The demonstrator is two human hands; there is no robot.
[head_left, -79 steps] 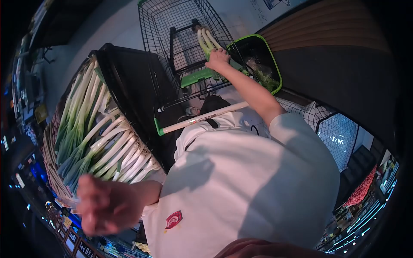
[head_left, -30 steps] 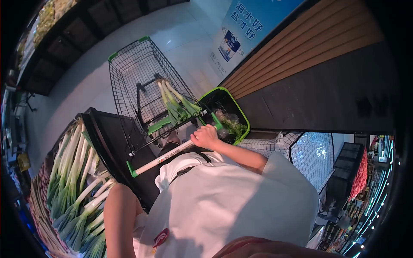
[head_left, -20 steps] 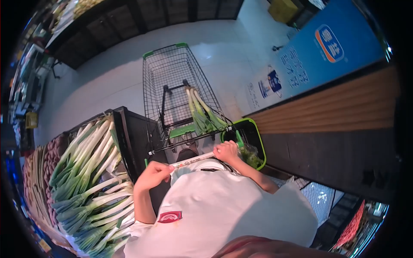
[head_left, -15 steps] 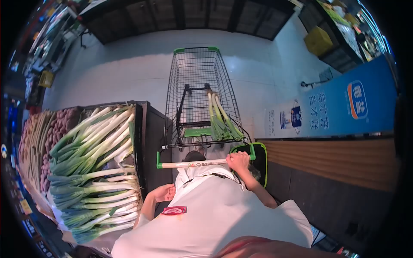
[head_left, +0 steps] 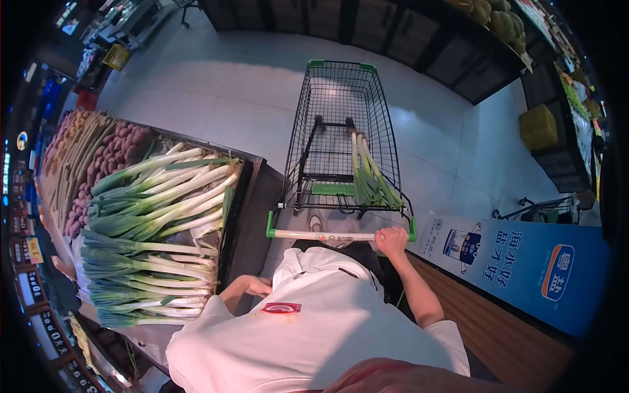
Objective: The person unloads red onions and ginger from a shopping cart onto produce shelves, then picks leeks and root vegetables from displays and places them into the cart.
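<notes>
With my right hand [head_left: 392, 241] clamped on the crosswise bar [head_left: 324, 236], I seem to be steering the cart [head_left: 333, 189], which calls for a firm grip, the leeks [head_left: 367, 177] in it lying lengthwise ahead of my fingers, green tops towards them, my left hand [head_left: 259, 285] by my shirt [head_left: 308, 340], its fingers' state unclear

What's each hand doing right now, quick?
Left hand: by the shirt; can't tell whether open or closed.
Right hand: closed, holding the cart handle.
</notes>
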